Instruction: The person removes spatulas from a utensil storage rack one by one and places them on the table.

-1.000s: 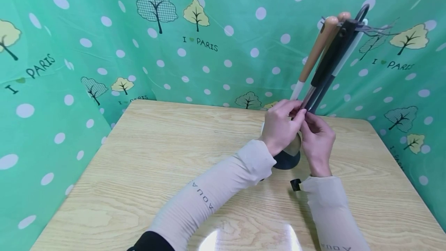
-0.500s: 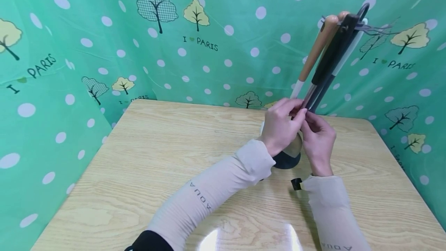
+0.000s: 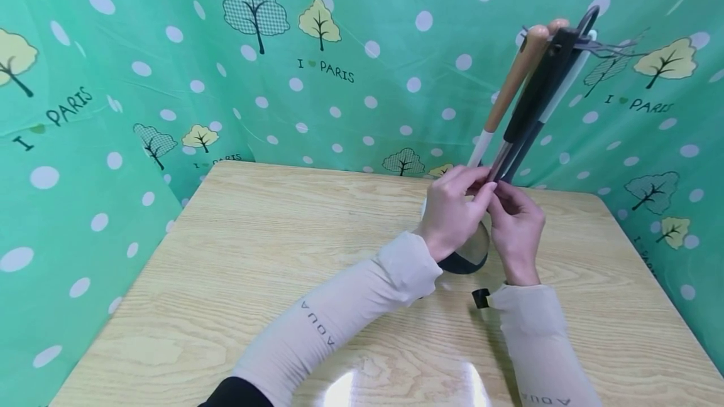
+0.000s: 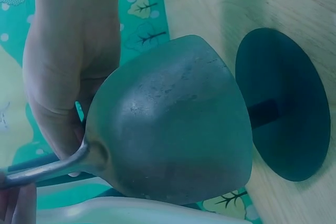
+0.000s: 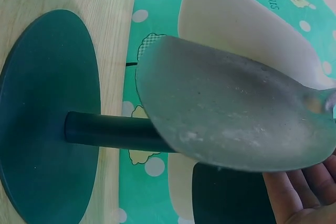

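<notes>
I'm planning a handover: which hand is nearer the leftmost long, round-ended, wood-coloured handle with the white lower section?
Left. The left hand is below the handle, next to its white section; the right hand is lower and farther right.

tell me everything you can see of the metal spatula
The metal spatula has a broad, grey, slightly dished blade with spots and scuffs, a thin metal shank and a black handle. It slants handle-up, blade down, above the round stand base. The left hand and right hand pinch its shank; whether anything else holds it is unclear.
</notes>
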Tool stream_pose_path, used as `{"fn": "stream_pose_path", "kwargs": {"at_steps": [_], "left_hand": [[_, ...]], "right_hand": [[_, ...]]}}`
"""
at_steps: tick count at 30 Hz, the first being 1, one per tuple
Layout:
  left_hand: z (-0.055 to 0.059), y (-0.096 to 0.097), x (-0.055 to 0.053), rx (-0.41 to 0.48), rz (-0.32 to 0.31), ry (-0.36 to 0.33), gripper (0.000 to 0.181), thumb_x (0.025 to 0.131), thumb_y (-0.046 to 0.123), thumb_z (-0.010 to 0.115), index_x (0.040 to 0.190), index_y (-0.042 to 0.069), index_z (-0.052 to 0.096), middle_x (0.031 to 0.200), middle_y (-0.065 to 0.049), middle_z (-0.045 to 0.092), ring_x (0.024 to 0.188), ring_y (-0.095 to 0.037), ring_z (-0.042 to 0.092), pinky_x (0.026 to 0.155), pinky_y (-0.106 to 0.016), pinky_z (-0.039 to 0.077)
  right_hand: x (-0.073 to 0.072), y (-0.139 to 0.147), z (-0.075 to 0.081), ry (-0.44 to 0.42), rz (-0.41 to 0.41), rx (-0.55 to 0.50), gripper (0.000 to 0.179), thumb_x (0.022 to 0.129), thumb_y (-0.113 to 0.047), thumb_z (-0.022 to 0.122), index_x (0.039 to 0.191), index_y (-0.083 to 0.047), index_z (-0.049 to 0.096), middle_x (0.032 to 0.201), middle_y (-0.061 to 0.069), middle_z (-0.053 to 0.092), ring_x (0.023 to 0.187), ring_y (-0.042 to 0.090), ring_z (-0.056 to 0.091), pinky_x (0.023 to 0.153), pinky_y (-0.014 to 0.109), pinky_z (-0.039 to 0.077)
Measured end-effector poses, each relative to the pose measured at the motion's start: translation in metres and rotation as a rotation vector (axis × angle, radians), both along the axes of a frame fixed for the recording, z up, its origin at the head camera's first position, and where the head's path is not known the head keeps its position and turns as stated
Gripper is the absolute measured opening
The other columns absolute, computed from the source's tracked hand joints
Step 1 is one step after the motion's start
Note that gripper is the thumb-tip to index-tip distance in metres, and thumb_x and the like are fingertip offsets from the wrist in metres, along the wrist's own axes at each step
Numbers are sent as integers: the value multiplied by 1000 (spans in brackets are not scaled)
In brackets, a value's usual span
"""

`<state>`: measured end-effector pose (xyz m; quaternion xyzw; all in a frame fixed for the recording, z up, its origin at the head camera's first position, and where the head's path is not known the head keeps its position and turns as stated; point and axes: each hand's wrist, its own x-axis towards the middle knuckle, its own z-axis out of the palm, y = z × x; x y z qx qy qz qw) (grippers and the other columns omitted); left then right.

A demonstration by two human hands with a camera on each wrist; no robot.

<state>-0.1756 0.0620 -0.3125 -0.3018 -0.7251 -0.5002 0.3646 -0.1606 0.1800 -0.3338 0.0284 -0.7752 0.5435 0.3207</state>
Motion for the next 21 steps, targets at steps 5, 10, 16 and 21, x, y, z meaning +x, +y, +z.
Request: {"fn": "stream_pose_path", "kwargs": {"at_steps": [5,10,16,21], "left_hand": [[0,-1,2,8,-6,20,16,87,3,67,101,-3,69,92,-11,67,80,-15,64,77,-8,45],[-1,-3,3,8,0,38,16,87,3,67,101,-4,69,92,-11,68,80,-14,65,78,-7,45],[1,-4,4,20,-11,31,15,87,3,66,100,-4,69,92,-11,68,80,-14,65,77,-8,46],[2,-6,5,45,-24,30,15,87,2,66,100,-5,69,90,-12,67,79,-15,65,77,-9,47]], "right_hand": [[-1,0,-1,0,0,-2,27,90,-17,67,108,2,70,94,3,70,76,4,63,70,13,51],[-4,2,-4,-16,-5,-12,27,90,-18,68,109,0,71,94,1,70,76,5,64,70,12,51],[-1,1,-1,-7,6,-24,28,89,-18,68,108,2,71,92,-1,70,76,5,64,71,13,51],[-2,0,0,12,21,-41,27,88,-17,70,106,2,71,91,-1,71,75,4,65,70,13,51]]}}
